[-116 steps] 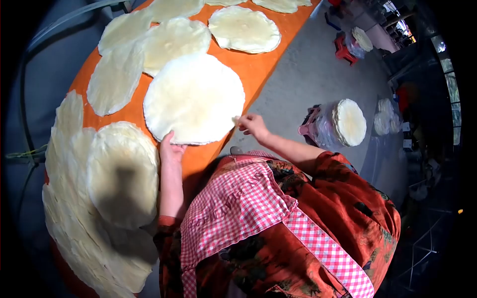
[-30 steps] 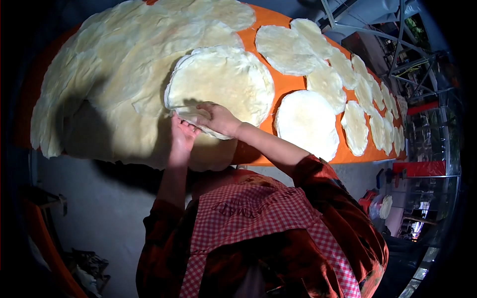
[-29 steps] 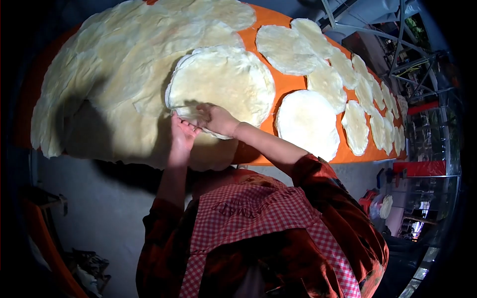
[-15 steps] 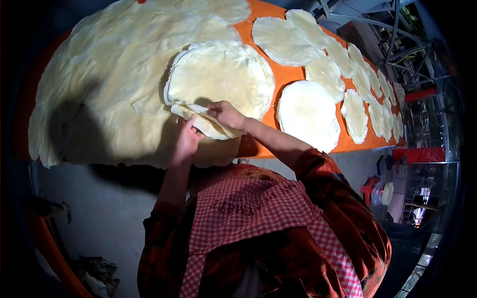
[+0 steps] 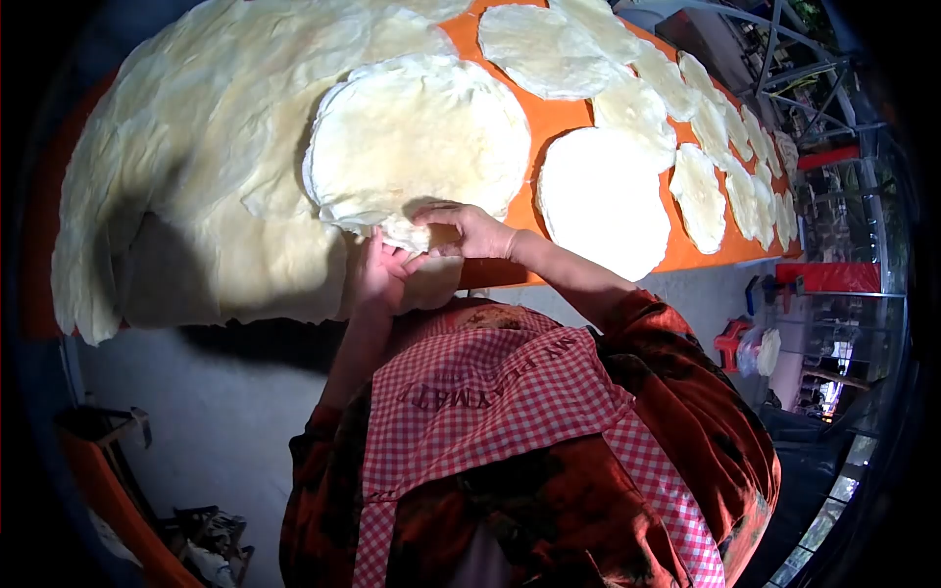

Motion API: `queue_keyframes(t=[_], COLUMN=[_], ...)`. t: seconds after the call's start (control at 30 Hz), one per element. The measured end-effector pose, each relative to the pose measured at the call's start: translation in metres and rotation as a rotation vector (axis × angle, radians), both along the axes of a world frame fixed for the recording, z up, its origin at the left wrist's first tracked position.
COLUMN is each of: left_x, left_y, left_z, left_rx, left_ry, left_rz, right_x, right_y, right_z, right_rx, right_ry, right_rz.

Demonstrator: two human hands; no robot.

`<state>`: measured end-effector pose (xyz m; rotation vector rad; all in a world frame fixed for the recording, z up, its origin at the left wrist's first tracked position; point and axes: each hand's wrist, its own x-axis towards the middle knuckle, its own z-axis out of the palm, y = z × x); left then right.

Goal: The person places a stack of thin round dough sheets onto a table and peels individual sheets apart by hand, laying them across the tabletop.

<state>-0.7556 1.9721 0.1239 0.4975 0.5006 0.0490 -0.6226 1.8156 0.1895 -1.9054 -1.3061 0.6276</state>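
Observation:
A thick stack of thin, pale, round dough sheets point(image 5: 417, 137) lies with a ruffled rim in front of me. At its near edge, a crumpled dough sheet point(image 5: 404, 234) is bunched between my two hands. My left hand point(image 5: 385, 271) comes up from below, its fingertips closed on the bunched sheet. From the right, my right hand point(image 5: 469, 232) curls thumb and fingers round the same piece. Part of the bunch is hidden by my fingers. Right of the stack sits another brightly lit pile of round sheets point(image 5: 603, 201).
Overlapping large dough sheets point(image 5: 216, 127) cover the table's left side and hang over its near edge. Single round sheets point(image 5: 699, 199) lie spread across the orange tabletop point(image 5: 505, 257) to the right. A red stool point(image 5: 730, 343) stands on the floor at the right.
The sheet, which was a folded flap between my hands, is now gathered into a small crumpled bunch. My right hand has shifted slightly right, and the whole view has tilted a little.

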Motion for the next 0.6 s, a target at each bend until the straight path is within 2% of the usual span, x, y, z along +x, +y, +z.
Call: queue_keyframes(t=[0.13, 0.2, 0.37, 0.4, 0.53, 0.6], left_x=[-0.002, -0.002, 0.002, 0.002, 0.001, -0.002], left_y=[-0.008, -0.012, -0.017, -0.017, -0.02, -0.027], left_z=[0.01, 0.017, 0.018, 0.02, 0.03, 0.028], left_rx=[-0.006, 0.112, 0.15, 0.187, 0.069, 0.379], left_ry=[-0.02, -0.024, 0.04, 0.003, 0.024, 0.271], left_rz=[0.015, 0.035, 0.093, 0.076, 0.097, 0.15], right_x=[0.002, 0.005, 0.001, 0.001, 0.006, 0.012], right_y=[-0.001, -0.002, -0.007, -0.008, -0.011, -0.013], right_z=[-0.006, -0.007, 0.0, -0.001, -0.015, -0.023], right_rx=[0.014, 0.01, 0.025, 0.051, 0.159, 0.122], right_ry=[0.066, 0.142, -0.143, -0.136, -0.122, -0.052], right_rz=[-0.008, -0.001, 0.066, 0.03, -0.05, -0.06])
